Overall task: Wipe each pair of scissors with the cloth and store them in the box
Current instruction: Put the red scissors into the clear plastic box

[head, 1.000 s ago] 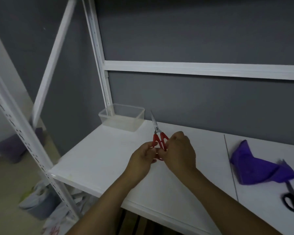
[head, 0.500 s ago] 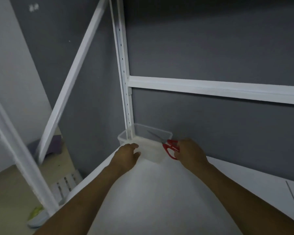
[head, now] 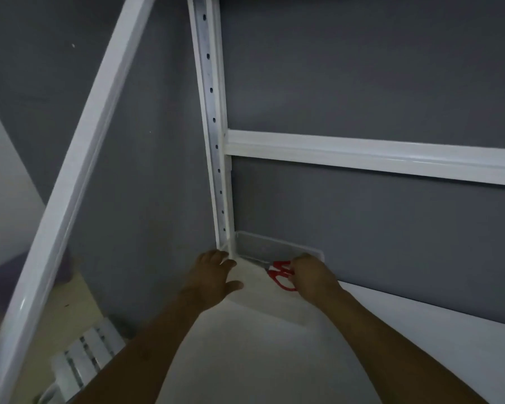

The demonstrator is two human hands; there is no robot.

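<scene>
At the worktop's (head: pixel 245 363) back left corner, the left hand (head: pixel 213 277) is gripping the box (head: pixel 274 249) by its near left corner, while the right hand (head: pixel 314 275) is holding the red scissors (head: pixel 279 277) by the handles, blades pointing into the box.

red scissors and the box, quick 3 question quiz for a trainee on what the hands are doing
1. True or false: the left hand grips the red scissors.
2. The clear box sits: A) against the upright post at the shelf's back corner; B) on the floor; C) hanging from a rail.
3. Fill in: the scissors' handles are gripped by the ___ hand.

Key: 1 false, it holds the box; 2 A; 3 right hand.
</scene>
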